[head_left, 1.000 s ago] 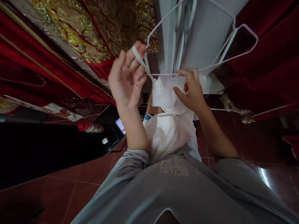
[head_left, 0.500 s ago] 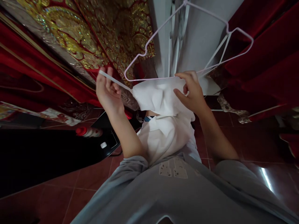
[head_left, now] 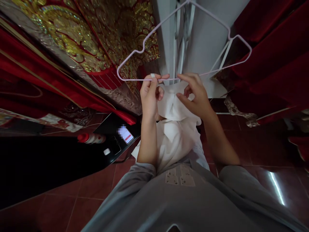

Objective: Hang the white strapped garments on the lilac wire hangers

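A pale pink hanger (head_left: 149, 36) hangs before me, its bottom bar level with my fingers. My left hand (head_left: 150, 95) is closed at the bar, thumb and index finger pinching a narrow white strap (head_left: 153, 75), of which only a short bit shows. To its right, my right hand (head_left: 195, 93) has thumb and index finger apart, the index tip at the bar. A white garment (head_left: 172, 104) hangs below both hands and drapes towards my lap. Another white strap (head_left: 226, 54) loops over the hanger's right side.
Red and gold sequinned garments (head_left: 96, 38) hang at the left, dark red ones (head_left: 272, 64) at the right. A black table (head_left: 60, 174) on the left bears a red-capped bottle (head_left: 90, 138), a phone (head_left: 126, 134) and a small white case (head_left: 107, 151). White panels (head_left: 205, 35) stand behind the hanger.
My left hand has moved right with the strap, from left of the hanger to its bottom bar. The hanger has shifted slightly left. My right hand has barely moved.
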Demonstrator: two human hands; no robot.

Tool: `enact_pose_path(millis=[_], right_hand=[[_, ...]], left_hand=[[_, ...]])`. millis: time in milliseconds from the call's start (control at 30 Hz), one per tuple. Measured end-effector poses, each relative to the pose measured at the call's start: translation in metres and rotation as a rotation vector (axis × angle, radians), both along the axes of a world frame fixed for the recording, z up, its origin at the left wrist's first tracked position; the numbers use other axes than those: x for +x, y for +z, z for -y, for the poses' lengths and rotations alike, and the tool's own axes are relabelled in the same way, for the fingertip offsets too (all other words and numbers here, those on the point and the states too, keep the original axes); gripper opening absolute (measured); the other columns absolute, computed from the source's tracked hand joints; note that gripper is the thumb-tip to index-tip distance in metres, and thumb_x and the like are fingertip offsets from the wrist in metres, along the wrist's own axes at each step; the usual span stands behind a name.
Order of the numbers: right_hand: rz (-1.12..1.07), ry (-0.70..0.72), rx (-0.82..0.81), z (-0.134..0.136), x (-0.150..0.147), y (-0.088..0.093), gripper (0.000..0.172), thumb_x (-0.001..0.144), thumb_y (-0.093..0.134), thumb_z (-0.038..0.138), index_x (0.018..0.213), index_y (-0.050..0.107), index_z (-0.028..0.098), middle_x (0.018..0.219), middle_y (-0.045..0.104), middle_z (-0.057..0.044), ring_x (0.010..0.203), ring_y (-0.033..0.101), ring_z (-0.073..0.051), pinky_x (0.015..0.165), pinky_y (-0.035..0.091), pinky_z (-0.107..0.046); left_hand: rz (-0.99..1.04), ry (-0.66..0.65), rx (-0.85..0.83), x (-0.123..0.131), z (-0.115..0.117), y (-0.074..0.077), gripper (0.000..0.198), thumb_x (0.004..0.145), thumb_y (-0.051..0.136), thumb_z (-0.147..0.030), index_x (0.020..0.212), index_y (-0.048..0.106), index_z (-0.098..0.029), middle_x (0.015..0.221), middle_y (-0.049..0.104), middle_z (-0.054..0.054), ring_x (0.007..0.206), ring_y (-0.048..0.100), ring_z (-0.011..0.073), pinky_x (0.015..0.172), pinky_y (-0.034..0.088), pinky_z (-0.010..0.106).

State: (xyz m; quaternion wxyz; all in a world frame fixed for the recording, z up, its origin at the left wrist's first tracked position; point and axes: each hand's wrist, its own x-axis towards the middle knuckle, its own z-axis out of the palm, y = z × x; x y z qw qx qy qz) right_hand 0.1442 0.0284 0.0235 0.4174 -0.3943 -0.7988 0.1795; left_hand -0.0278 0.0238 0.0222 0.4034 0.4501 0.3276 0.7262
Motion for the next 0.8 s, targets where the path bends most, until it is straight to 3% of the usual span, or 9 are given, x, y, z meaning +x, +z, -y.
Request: enact_pose_path(millis=[167, 233, 300, 367, 467, 633, 800], right_hand=[[-0.407, -0.39, 0.102, -0.018, 0.028, -0.002, 0.038, 0.087, 0.054, 0.039, 0.124, 0.048, 0.033, 0.131, 0.049, -0.005, 0.069, 0.051, -0.01, 0.062, 0.05, -0.031], [-0.531, -0.444, 0.09, -0.028, 0.037, 0.0, 0.041, 0.084, 0.052, 0.028, 0.125, 0.047, 0.029, 0.131, 0.051, -0.006, 0.062, 0.046, -0.007, 0.055, 0.043, -0.027], [-0.55, -0.42, 0.052, -0.034, 0.043, 0.006, 0.041, 0.08, 0.053, 0.02, 0.12, 0.053, 0.024, 0.121, 0.058, -0.007, 0.057, 0.041, -0.005, 0.051, 0.036, -0.024], [-0.561, -0.392, -0.017, -0.037, 0.045, 0.015, 0.031, 0.077, 0.056, 0.016, 0.107, 0.061, 0.019, 0.096, 0.063, -0.004, 0.052, 0.038, -0.004, 0.047, 0.03, -0.021], [-0.641, -0.347, -0.123, -0.034, 0.044, 0.033, 0.016, 0.078, 0.054, 0.017, 0.091, 0.064, 0.015, 0.071, 0.058, 0.0, 0.044, 0.033, -0.003, 0.042, 0.018, -0.02], [-0.682, -0.245, -0.152, -0.033, 0.053, 0.061, 0.015, 0.079, 0.053, 0.019, 0.081, 0.067, 0.014, 0.078, 0.064, -0.006, 0.043, 0.035, -0.002, 0.04, 0.008, -0.022], [-0.732, -0.148, -0.157, -0.046, 0.065, 0.083, 0.02, 0.078, 0.053, 0.012, 0.083, 0.072, 0.014, 0.088, 0.068, -0.01, 0.041, 0.038, -0.003, 0.036, 0.01, -0.023]], left_hand=[[-0.055, 0.072, 0.006, -0.004, 0.003, 0.003, 0.035, 0.099, 0.06, -0.058, 0.089, 0.061, -0.024, 0.098, 0.07, 0.005, 0.046, 0.049, 0.0127, 0.038, 0.03, 0.026], [-0.07, 0.082, -0.008, -0.003, 0.004, 0.004, 0.035, 0.1, 0.057, -0.057, 0.089, 0.061, -0.024, 0.097, 0.07, 0.005, 0.046, 0.049, 0.0125, 0.037, 0.031, 0.025], [-0.066, 0.08, -0.022, -0.001, 0.004, 0.004, 0.034, 0.101, 0.057, -0.055, 0.09, 0.061, -0.024, 0.097, 0.07, 0.006, 0.046, 0.05, 0.0125, 0.037, 0.033, 0.025], [-0.05, 0.078, -0.032, 0.0, 0.004, 0.004, 0.032, 0.101, 0.058, -0.053, 0.09, 0.061, -0.023, 0.097, 0.07, 0.006, 0.046, 0.051, 0.0119, 0.037, 0.034, 0.024], [-0.058, 0.104, -0.071, -0.001, 0.003, 0.005, 0.03, 0.103, 0.058, -0.049, 0.089, 0.059, -0.022, 0.098, 0.071, 0.005, 0.044, 0.051, 0.011, 0.035, 0.032, 0.023], [-0.044, 0.112, -0.049, -0.005, -0.001, 0.004, 0.028, 0.105, 0.056, -0.045, 0.088, 0.058, -0.023, 0.096, 0.071, 0.005, 0.041, 0.047, 0.01, 0.034, 0.03, 0.024], [-0.025, 0.075, -0.104, -0.011, -0.003, 0.003, 0.025, 0.103, 0.059, -0.042, 0.087, 0.059, -0.023, 0.096, 0.071, 0.005, 0.038, 0.041, 0.0091, 0.031, 0.027, 0.024]])
